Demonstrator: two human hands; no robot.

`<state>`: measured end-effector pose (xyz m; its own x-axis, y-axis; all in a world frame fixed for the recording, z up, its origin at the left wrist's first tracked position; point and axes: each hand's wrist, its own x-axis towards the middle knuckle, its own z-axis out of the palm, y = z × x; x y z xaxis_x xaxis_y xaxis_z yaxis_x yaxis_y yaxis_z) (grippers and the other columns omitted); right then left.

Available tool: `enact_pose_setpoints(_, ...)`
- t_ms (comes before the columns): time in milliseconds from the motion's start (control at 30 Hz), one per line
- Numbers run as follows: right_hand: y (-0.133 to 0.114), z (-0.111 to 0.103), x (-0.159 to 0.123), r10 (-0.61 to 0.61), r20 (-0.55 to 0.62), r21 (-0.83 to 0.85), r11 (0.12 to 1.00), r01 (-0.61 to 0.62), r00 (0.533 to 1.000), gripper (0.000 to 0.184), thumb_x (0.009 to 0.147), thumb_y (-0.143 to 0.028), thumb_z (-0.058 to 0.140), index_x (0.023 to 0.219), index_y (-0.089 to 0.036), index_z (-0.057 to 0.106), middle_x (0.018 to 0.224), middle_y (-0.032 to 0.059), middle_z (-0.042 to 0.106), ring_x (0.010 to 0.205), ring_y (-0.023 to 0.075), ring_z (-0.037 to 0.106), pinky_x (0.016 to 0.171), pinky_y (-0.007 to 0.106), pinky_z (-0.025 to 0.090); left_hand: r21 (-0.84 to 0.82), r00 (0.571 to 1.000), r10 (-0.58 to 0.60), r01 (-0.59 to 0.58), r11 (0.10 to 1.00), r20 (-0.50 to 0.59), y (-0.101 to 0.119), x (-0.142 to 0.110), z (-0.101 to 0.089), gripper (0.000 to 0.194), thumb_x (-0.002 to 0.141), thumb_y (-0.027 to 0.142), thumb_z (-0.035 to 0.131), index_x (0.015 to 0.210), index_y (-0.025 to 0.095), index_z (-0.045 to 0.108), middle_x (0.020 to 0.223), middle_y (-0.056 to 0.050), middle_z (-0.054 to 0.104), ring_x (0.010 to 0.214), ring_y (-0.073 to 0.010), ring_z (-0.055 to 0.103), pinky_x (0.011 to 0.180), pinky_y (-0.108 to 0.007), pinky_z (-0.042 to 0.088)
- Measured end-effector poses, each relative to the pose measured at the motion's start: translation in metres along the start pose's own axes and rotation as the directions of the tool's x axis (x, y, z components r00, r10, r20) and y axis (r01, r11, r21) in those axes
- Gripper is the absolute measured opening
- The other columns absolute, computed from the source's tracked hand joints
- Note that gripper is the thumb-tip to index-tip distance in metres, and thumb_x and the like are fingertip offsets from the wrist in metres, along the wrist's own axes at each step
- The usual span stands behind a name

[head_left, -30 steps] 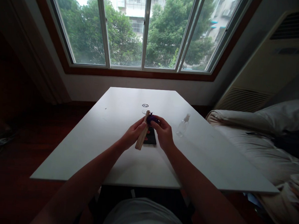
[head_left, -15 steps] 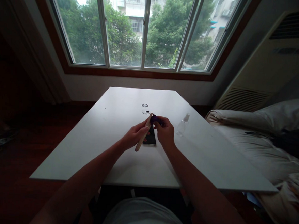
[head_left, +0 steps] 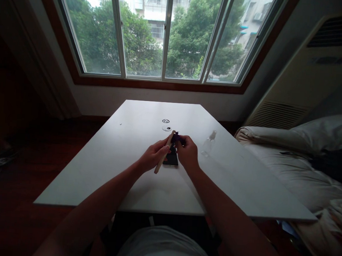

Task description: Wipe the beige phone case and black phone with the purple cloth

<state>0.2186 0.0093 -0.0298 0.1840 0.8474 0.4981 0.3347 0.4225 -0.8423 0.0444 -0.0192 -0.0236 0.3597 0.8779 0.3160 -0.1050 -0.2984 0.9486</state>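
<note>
My left hand (head_left: 151, 156) is closed around a pale wooden stick (head_left: 164, 152), which I hold slanted, its upper end pointing away from me and its lower end sticking out below my palm, over the table (head_left: 104, 166). My right hand (head_left: 187, 152) is just beside it, with the fingers pinched on a small purple thing (head_left: 176, 136) at the upper end of the stick — it is too small and dark for me to tell what it is made of, or whether it is fixed to the stick or only touches it. Both hands are above a black phone (head_left: 171, 159), which lies flat on the white table, between my wrists; I cannot tell if the hands rest on it or hang a little over it. Farther from me, near the middle of the table, there are two small round things (head_left: 166, 124), one behind the other, apart from my hands. To the right of my right hand stands a clear little bottle (head_left: 208, 144) with a spray top, upright, near but not touching. The table reaches to the wall under a wide window (head_left: 166, 34) with green trees behind the glass. On the right side there is a bed with a light pillow (head_left: 305, 133) — and behind it a big pale unit (head_left: 315, 75) with grilles against the wall.
</note>
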Motion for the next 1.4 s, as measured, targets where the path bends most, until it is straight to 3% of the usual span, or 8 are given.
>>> enact_pose_setpoints(367, -0.0041, -0.0008, -0.0011, 0.048, 0.053, -0.057, 0.997, -0.045, 0.997, 0.032, 0.09, -0.05, 0.063, 0.092, -0.019, 0.067, 0.079, 0.0057, 0.072, 0.064, 0.0189, 0.064, 0.055, 0.028, 0.048, 0.035, 1.0, 0.025, -0.025, 0.999, -0.009, -0.0038, -0.0004, -0.0009, 0.065, 0.096, 0.051, 0.057, 0.154, 0.023, 0.046, 0.117, -0.012, 0.062, 0.103, -0.0251, 0.063, 0.069, -0.031, 0.059)
enact_pose_setpoints(567, -0.0071, -0.0003, -0.0002, 0.169, 0.106, 0.055, 0.983, -0.176, 0.98, 0.041, 0.084, -0.058, 0.067, 0.087, -0.017, 0.065, 0.06, 0.0023, 0.065, 0.046, 0.0167, 0.056, 0.042, 0.027, 0.041, 0.06, 0.999, 0.045, -0.045, 0.997, -0.002, -0.0062, -0.0014, -0.0012, 0.064, 0.097, 0.049, 0.056, 0.154, 0.024, 0.045, 0.121, -0.012, 0.059, 0.104, -0.0248, 0.062, 0.07, -0.03, 0.06)
enact_pose_setpoints(933, -0.0044, 0.0003, 0.0038, 0.288, 0.184, 0.204, 0.924, -0.323, 0.94, 0.037, 0.079, -0.053, 0.073, 0.078, -0.017, 0.065, 0.05, 0.0008, 0.061, 0.04, 0.0141, 0.051, 0.038, 0.025, 0.037, 0.078, 0.996, 0.088, -0.086, 0.993, -0.023, -0.0079, -0.0005, 0.0008, 0.061, 0.097, 0.046, 0.057, 0.153, 0.025, 0.048, 0.113, -0.01, 0.059, 0.095, -0.0204, 0.06, 0.07, -0.028, 0.058)
enact_pose_setpoints(1167, -0.0049, -0.003, 0.0061, 0.377, 0.307, 0.27, 0.846, -0.46, 0.874, 0.033, 0.077, -0.046, 0.073, 0.07, -0.015, 0.064, 0.053, 0.0028, 0.061, 0.041, 0.0125, 0.05, 0.037, 0.024, 0.036, 0.125, 0.995, 0.1, -0.097, 0.987, -0.016, -0.0081, 0.0008, 0.0024, 0.06, 0.098, 0.046, 0.054, 0.153, 0.024, 0.047, 0.116, -0.011, 0.058, 0.095, -0.0194, 0.059, 0.07, -0.027, 0.058)
enact_pose_setpoints(1333, -0.0041, -0.004, 0.0028, 0.42, 0.499, 0.224, 0.783, -0.581, 0.758, 0.032, 0.076, -0.044, 0.073, 0.068, -0.014, 0.064, 0.055, 0.0055, 0.064, 0.041, 0.0121, 0.051, 0.035, 0.023, 0.034, 0.131, 0.992, 0.101, -0.091, 0.987, -0.073, -0.0091, 0.0034, 0.0036, 0.059, 0.097, 0.047, 0.057, 0.152, 0.025, 0.049, 0.121, -0.01, 0.059, 0.092, -0.0178, 0.06, 0.072, -0.027, 0.057)
enact_pose_setpoints(1400, -0.0052, -0.0031, 0.0005, 0.415, 0.53, 0.206, 0.783, -0.587, 0.74, 0.032, 0.076, -0.045, 0.073, 0.068, -0.015, 0.064, 0.054, 0.0049, 0.063, 0.04, 0.0121, 0.05, 0.035, 0.023, 0.035, 0.125, 0.991, 0.093, -0.08, 0.989, -0.1, -0.0091, 0.0042, 0.0034, 0.059, 0.097, 0.047, 0.057, 0.152, 0.026, 0.049, 0.121, -0.01, 0.06, 0.09, -0.0172, 0.06, 0.074, -0.028, 0.057)
